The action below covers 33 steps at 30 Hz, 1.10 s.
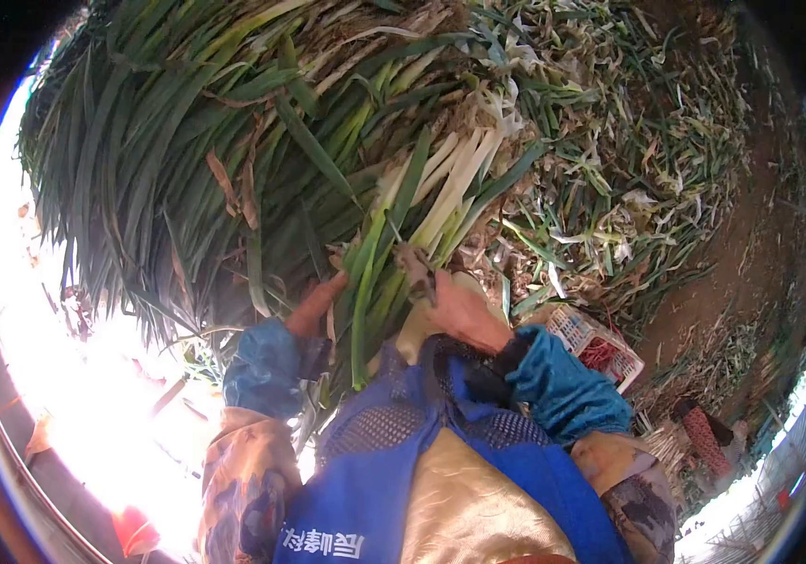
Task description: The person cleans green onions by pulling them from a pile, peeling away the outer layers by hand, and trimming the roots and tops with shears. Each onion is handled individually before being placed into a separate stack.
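A bunch of leeks with white stalks (454,179) lies across the middle, its green leaves running down toward my lap. My left hand (328,289) is at the left side of these leaves, fingers partly hidden behind them. My right hand (454,303) is closed around a worn, greyish object (414,268) that reaches to the stalks; a thin blade-like strip shows at its upper end. What exactly this object is I cannot make out.
A large heap of leeks (168,160) fills the upper left. Loose leaf scraps (610,179) cover the ground at the right. A white basket (630,368) with red strands (598,353) stands beside my right sleeve. Bare soil (704,301) lies further right.
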{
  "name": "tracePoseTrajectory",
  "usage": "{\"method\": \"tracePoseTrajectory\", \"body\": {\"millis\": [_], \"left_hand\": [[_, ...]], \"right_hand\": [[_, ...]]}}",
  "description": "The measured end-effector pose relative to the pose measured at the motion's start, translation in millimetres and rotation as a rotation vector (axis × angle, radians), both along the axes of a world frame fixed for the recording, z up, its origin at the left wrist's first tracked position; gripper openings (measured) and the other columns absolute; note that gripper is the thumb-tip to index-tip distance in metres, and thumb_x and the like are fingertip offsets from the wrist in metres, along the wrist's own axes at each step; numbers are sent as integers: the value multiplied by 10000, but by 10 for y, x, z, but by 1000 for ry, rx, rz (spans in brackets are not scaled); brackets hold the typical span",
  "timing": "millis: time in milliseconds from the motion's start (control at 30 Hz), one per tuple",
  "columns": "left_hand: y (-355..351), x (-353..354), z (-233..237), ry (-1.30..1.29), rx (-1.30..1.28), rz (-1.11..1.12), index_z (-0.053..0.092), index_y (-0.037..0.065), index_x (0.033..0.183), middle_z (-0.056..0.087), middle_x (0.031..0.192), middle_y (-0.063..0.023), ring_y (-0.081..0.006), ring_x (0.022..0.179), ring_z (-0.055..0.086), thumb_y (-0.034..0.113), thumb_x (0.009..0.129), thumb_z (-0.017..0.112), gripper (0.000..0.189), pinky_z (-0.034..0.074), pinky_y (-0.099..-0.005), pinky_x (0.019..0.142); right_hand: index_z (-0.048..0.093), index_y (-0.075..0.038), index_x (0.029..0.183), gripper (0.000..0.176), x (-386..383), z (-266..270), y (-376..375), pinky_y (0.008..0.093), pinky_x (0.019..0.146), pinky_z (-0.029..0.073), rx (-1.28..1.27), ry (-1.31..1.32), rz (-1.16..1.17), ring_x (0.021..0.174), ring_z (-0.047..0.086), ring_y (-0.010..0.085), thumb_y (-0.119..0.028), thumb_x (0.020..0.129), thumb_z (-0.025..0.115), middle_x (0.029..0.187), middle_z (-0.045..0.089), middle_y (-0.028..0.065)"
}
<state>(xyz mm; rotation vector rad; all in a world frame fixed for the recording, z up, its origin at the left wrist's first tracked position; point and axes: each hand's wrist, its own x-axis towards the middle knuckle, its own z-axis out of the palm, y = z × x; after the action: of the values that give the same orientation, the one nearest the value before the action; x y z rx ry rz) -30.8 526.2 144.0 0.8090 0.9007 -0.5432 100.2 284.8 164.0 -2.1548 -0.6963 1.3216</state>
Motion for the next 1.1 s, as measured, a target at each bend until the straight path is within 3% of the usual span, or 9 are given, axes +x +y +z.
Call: {"method": "tracePoseTrajectory", "body": {"millis": [33, 133, 233, 400, 667, 767, 900, 1000, 1100], "left_hand": [[21, 4, -10, 8, -34, 5, 477, -6, 1183, 545, 1144, -104, -245, 1022, 535, 268, 840, 574, 449, 424, -352, 892], [38, 548, 22, -104, 1730, -1109, 510, -2, 1025, 552, 926, -107, -295, 915, 547, 106, 821, 506, 231, 443, -385, 824], [-10, 828, -447, -463, 1793, -852, 473, -6, 961, 499, 876, -147, -363, 897, 521, 65, 795, 484, 182, 446, -447, 783], [37, 1216, -1275, -27, 1375, -939, 517, -14, 956, 553, 947, -205, -366, 934, 546, 69, 792, 498, 185, 459, -469, 756], [175, 1106, -925, 56, 1437, -1069, 539, -12, 998, 606, 931, -224, -379, 846, 599, 121, 763, 529, 270, 480, -479, 701], [374, 981, -733, 97, 1449, -1060, 503, -37, 1041, 619, 912, -215, -385, 791, 609, 107, 766, 518, 310, 481, -487, 674], [320, 789, -288, 113, 1389, -1163, 460, -59, 1106, 618, 905, -215, -387, 775, 610, 97, 781, 499, 363, 477, -493, 665], [166, 629, -199, 100, 1366, -1169, 451, -50, 1137, 614, 916, -221, -394, 781, 605, 96, 793, 476, 374, 474, -495, 673], [-29, 419, -172, -72, 1433, -984, 464, -19, 1118, 605, 932, -230, -405, 799, 596, 88, 795, 461, 339, 469, -499, 688]], "right_hand": [[387, 86, 1046, 476, 40, -173, 49, 478, 667, 450, -51, -15, -39, 812, 558, 439, -246, 752, 560, 801, 550, 294], [398, 70, 1041, 476, 278, -345, 167, 487, 698, 454, -162, -23, -95, 838, 554, 452, -257, 741, 570, 860, 552, 312], [403, 75, 1037, 494, 236, -376, 138, 493, 699, 456, -154, -72, -145, 825, 560, 451, -268, 730, 581, 869, 555, 319], [379, 82, 1061, 542, 117, -271, 146, 500, 658, 459, -118, -149, -146, 764, 568, 449, -280, 719, 592, 792, 571, 295], [333, 116, 1092, 597, -31, 46, 192, 495, 580, 459, 212, -74, -88, 675, 566, 444, -273, 717, 589, 696, 564, 273], [348, 112, 1049, 545, 52, -257, 355, 494, 559, 455, 32, -135, -31, 656, 561, 444, -263, 727, 577, 675, 561, 269], [360, 106, 1027, 493, 5, -105, 291, 489, 568, 451, 192, -100, -77, 663, 564, 442, -244, 736, 551, 688, 555, 286], [366, 97, 1007, 470, -310, -102, 199, 490, 591, 453, 69, -171, 148, 683, 566, 445, -242, 739, 550, 702, 559, 291], [372, 93, 1009, 471, -120, -242, 239, 494, 621, 455, -77, -95, -43, 720, 566, 449, -248, 739, 554, 724, 565, 298]]}}
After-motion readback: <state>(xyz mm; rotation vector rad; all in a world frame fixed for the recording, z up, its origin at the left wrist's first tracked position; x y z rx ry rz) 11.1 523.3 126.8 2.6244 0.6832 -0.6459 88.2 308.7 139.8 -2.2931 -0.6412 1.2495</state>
